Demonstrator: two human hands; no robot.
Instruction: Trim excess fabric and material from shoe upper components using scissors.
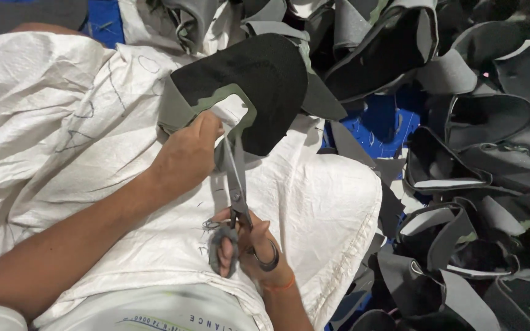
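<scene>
My left hand [188,153] grips the lower edge of a black fabric shoe-upper piece [246,86] with a grey-green border and a white lining, holding it over a white woven sack. My right hand [256,248] holds a pair of metal scissors [236,184] by the handles. The blades point up into the notch of the piece, right beside my left fingers. A grey cloth wrap covers one scissor handle.
A white woven sack [62,135] lies across my lap. A heap of black and grey shoe-upper pieces [473,153] fills the right side and top, over a blue surface [381,122].
</scene>
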